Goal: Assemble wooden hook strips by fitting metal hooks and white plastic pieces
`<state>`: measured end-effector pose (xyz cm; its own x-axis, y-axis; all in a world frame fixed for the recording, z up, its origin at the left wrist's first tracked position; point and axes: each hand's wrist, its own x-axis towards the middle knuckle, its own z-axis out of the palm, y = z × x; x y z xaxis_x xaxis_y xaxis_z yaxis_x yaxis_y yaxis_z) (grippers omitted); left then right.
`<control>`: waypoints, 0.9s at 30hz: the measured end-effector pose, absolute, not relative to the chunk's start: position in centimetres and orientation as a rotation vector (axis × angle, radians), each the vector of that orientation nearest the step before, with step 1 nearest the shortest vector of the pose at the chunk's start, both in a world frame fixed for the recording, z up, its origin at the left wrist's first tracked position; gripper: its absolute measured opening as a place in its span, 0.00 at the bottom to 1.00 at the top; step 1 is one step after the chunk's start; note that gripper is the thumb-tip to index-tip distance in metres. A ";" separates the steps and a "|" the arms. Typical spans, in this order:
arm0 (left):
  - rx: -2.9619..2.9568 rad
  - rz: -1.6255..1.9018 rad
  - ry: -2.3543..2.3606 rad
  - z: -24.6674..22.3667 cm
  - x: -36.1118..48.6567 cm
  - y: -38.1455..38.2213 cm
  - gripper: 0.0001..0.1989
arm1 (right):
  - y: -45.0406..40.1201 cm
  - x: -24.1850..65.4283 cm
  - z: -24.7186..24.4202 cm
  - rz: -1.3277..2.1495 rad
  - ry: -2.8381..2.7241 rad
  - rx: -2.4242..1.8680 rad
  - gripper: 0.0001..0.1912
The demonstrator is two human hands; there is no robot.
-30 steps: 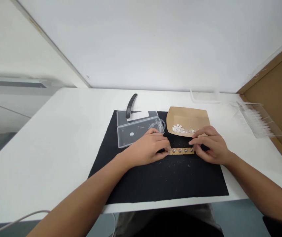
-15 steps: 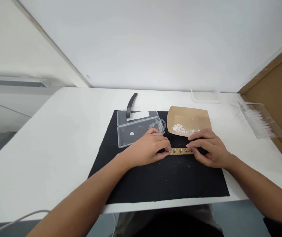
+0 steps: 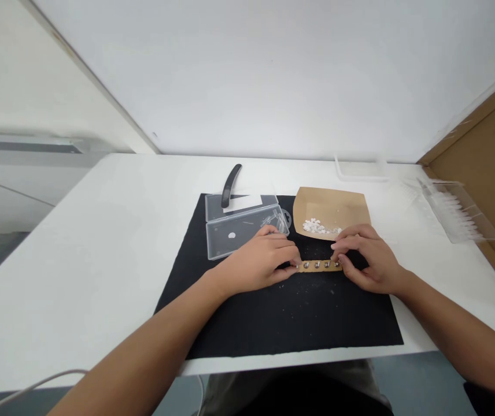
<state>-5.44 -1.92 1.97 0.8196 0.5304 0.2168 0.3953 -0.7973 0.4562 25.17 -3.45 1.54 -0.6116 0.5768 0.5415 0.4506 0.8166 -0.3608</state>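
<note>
Clothing [image 3: 295, 387]: dark and grey-green cloth, seen below the near edge of a white desk [image 3: 95, 248].
Cable [image 3: 34, 378]: a pale cord curving at lower left, beside the forearm.
Mat [image 3: 295, 318]: black sheet spread on the desk under both hands, dotted with tiny pale specks.
Left hand [image 3: 265, 260]: thumb and fingertips pinching the left end of the strip.
Right hand [image 3: 371, 260]: thumb and fingers curled close together at the strip's right end; whether they grip anything cannot be told.
Strip [image 3: 321, 266]: light brown, lying on the mat between the hands, with a row of small shiny round pieces along it.
Box [image 3: 219, 240]: clear plastic, hinged open, on the mat's far left part, holding thin clear slivers and one white dot.
Paper tray [image 3: 329, 199]: brown, at the mat's far right part, beyond the right hand, with small white bits [image 3: 312, 225] along its near side.
Card [image 3: 247, 202]: white, on the box's far half, a dark curved bar [image 3: 230, 185] partly over it.
Plastic case [image 3: 451, 214]: at right, full of clear pointed pieces, beside a brown board [image 3: 490, 144].
Clear frame [image 3: 362, 176]: near the pale wall [image 3: 273, 75], its details blurred.
</note>
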 end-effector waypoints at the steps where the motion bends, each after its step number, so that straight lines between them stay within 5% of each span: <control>1: 2.610 0.473 0.694 2.0 -5.4 -1.9 0.04 | -3.4 25.2 1.6 0.242 -2.332 -0.750 0.22; 27: 2.609 0.469 0.698 2.1 -5.4 -1.9 0.05 | -3.7 24.6 1.4 0.201 -2.406 -0.748 0.07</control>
